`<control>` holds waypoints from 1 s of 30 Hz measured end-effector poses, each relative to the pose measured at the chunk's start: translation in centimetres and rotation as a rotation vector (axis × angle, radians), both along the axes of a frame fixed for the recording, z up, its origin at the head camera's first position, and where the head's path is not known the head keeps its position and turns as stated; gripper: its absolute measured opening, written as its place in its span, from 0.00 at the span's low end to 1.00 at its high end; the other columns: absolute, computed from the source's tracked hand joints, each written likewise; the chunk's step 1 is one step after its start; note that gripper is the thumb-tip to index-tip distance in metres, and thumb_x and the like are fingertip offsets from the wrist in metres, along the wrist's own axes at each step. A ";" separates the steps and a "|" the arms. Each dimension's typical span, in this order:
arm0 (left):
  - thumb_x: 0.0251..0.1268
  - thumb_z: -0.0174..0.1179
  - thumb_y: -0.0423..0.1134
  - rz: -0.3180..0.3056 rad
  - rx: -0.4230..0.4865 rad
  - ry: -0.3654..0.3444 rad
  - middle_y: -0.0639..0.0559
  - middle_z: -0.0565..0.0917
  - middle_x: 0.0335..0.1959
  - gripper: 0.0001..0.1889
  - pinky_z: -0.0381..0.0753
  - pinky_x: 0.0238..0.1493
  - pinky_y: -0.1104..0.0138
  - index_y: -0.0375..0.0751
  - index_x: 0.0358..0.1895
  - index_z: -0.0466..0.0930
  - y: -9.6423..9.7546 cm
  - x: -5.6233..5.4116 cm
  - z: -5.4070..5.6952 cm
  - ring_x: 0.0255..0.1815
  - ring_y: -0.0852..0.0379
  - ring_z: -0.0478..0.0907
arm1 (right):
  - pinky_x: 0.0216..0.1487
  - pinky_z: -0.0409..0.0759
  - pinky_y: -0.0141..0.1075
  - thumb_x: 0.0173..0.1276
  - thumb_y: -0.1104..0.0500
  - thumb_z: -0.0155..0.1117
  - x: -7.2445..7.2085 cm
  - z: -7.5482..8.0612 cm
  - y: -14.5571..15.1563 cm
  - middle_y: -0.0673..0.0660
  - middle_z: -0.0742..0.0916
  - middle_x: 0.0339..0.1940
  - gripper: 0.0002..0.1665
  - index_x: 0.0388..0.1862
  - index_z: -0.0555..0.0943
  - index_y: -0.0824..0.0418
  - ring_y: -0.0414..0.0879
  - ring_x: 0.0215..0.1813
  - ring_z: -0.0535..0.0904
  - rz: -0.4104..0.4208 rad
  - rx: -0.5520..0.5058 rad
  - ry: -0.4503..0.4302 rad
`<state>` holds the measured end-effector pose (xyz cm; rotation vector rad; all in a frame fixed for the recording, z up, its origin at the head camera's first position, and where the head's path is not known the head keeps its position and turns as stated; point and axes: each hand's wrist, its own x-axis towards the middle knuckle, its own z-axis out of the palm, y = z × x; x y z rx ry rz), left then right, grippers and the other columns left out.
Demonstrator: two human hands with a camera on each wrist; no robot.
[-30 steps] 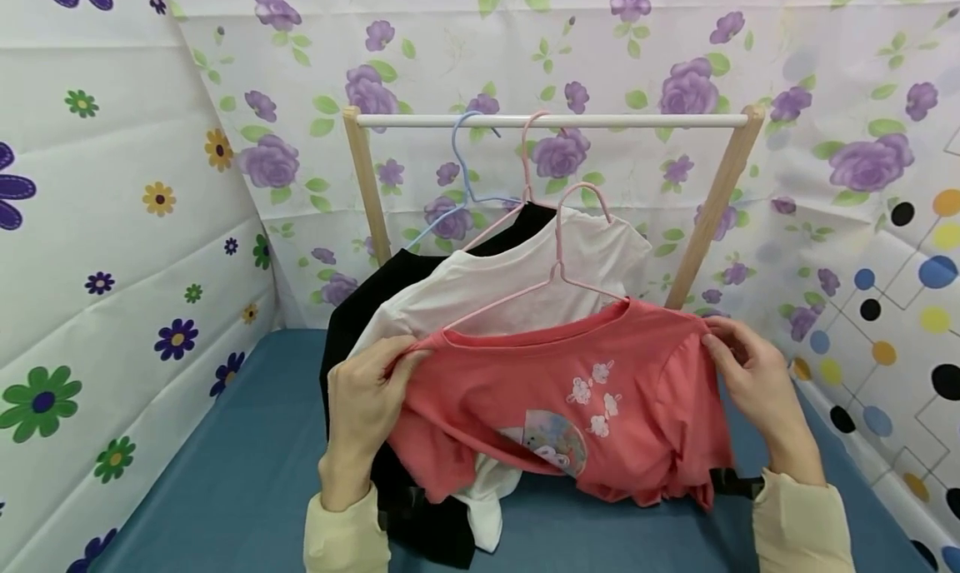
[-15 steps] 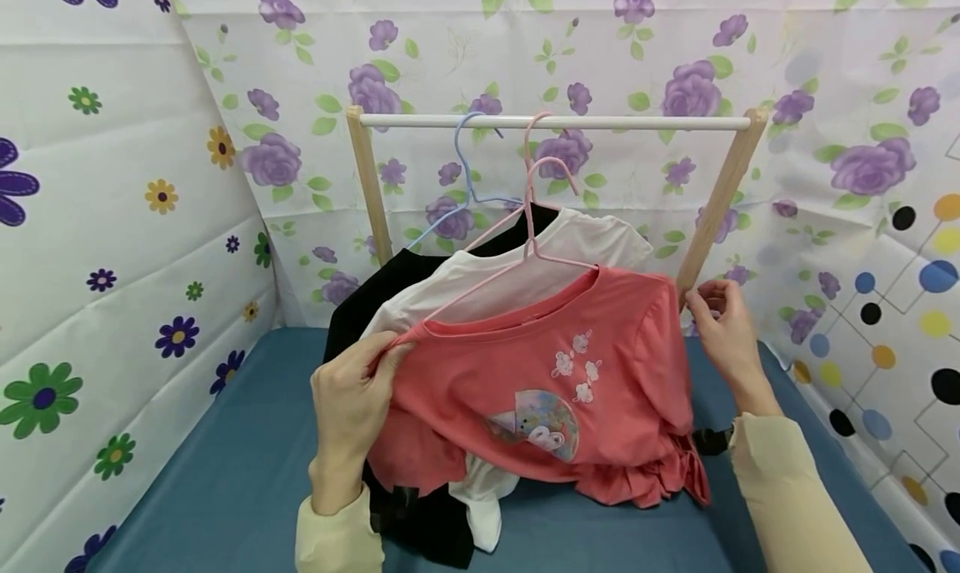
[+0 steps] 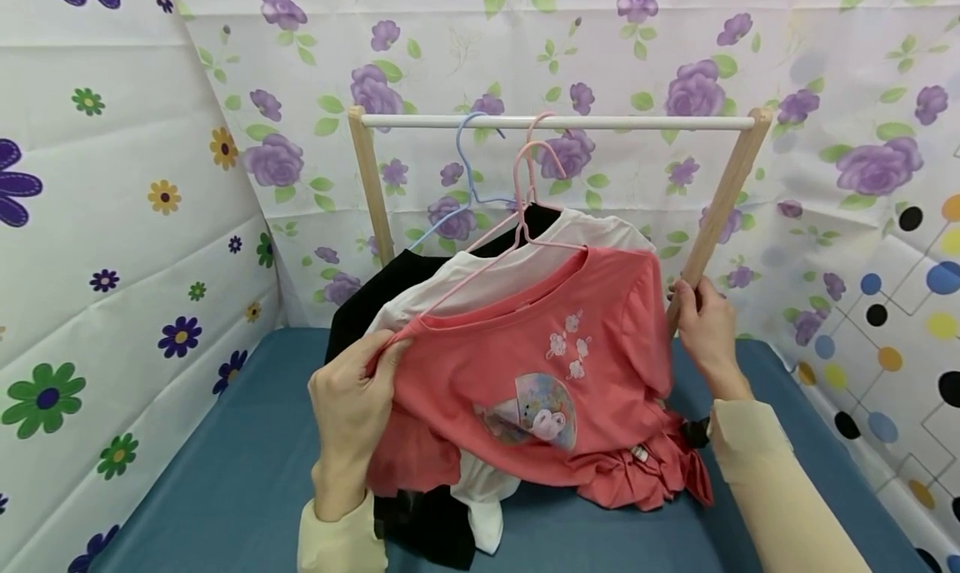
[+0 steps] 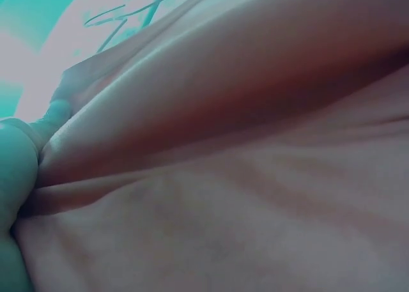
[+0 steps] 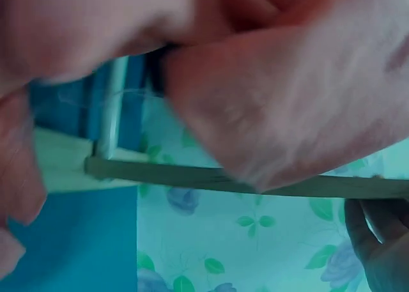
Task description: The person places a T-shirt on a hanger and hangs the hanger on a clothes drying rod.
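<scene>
A coral short-sleeved shirt (image 3: 480, 373) with an embroidered front hangs on a pink hanger (image 3: 517, 223), its hook below the rack's bar. My left hand (image 3: 352, 415) pinches the shirt's left shoulder, and the fabric fills most of the left wrist view. At the rack's right wooden post (image 3: 720, 206), my right hand (image 3: 705, 331) holds on with thumb and fingers; in the right wrist view the fingers (image 5: 364, 231) meet the post's edge. Behind the coral shirt are a white shirt (image 3: 592, 227) and a black garment (image 3: 375, 294), largely covered.
A white bar (image 3: 630, 122) joins the rack's two wooden posts. From it hang a blue hanger (image 3: 465, 156) and another pink hanger (image 3: 532, 173). Blue cloth (image 3: 225, 456) covers the surface beneath. Flower-patterned sheets (image 3: 300, 73) line the back and left; a dotted sheet (image 3: 900, 373) is at right.
My right hand has let go of the coral shirt's right shoulder and moved to the wooden post. The shirt and its hanger have shifted up and left, still in my left hand.
</scene>
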<state>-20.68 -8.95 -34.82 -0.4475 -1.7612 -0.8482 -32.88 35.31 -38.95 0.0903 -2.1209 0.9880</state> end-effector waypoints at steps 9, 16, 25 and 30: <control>0.55 0.73 0.38 -0.012 0.057 -0.003 0.54 0.85 0.27 0.04 0.73 0.24 0.65 0.44 0.32 0.87 2.0 0.0 0.2 0.20 0.58 0.78 | 0.26 0.74 0.47 0.77 0.54 0.53 -0.5 -1.1 -0.4 0.66 0.86 0.29 0.18 0.43 0.81 0.68 0.61 0.25 0.80 -0.111 0.065 0.171; 0.59 0.71 0.40 -0.017 0.077 -0.017 0.53 0.86 0.28 0.05 0.74 0.24 0.63 0.42 0.32 0.87 3.5 -0.6 0.6 0.22 0.57 0.79 | 0.26 0.74 0.51 0.78 0.51 0.52 -0.9 -1.4 -0.6 0.66 0.85 0.29 0.19 0.44 0.80 0.67 0.61 0.24 0.79 -0.127 0.065 0.181; 0.62 0.68 0.44 -0.017 0.076 -0.019 0.52 0.86 0.28 0.08 0.74 0.25 0.58 0.43 0.33 0.87 5.1 -2.7 2.4 0.23 0.53 0.80 | 0.28 0.74 0.55 0.78 0.51 0.52 -1.2 -1.4 -0.8 0.69 0.81 0.25 0.20 0.42 0.78 0.68 0.65 0.26 0.79 -0.142 0.048 0.191; 0.65 0.66 0.47 -0.029 0.050 -0.024 0.54 0.87 0.31 0.11 0.77 0.31 0.58 0.44 0.34 0.87 6.2 -3.8 3.2 0.31 0.52 0.83 | 0.30 0.74 0.56 0.78 0.51 0.52 -0.9 -1.5 -0.7 0.69 0.81 0.25 0.19 0.43 0.78 0.67 0.66 0.27 0.78 -0.160 0.045 0.172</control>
